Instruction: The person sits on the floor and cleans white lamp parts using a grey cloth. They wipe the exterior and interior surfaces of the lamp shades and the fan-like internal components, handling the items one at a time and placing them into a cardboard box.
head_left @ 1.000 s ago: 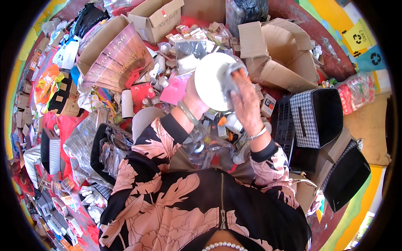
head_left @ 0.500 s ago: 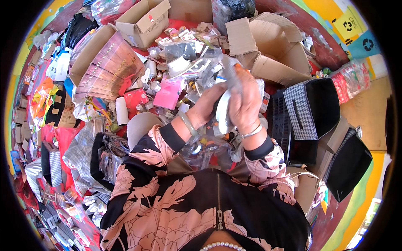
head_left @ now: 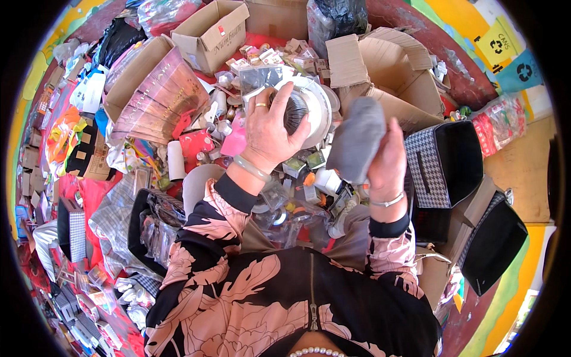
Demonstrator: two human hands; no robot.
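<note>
My left hand (head_left: 269, 130) grips a round downlight (head_left: 295, 113), a ribbed dark metal body set in a wide white rim. Its thumb and fingers spread around the ribbed part. On the right, my right hand (head_left: 388, 165) holds a flat grey oblong piece (head_left: 357, 141), smeared by motion; I cannot tell what it is. The hands are apart. Beneath and between them lies a heap of small boxes, clear plastic and odd parts, with a pink item (head_left: 235, 137) beside my left wrist.
An open cardboard box (head_left: 401, 74) stands at the far right, another carton (head_left: 211, 38) at the far left. A pink-sided box (head_left: 160, 98) leans on the left. Black bins with checked fronts (head_left: 443, 163) sit at right. A dark bin (head_left: 151, 229) holds plastic wrapping by my left elbow.
My hands, close together around a white ring before, have parted. The left has turned the downlight upward and moved left; the right has moved right with the grey piece.
</note>
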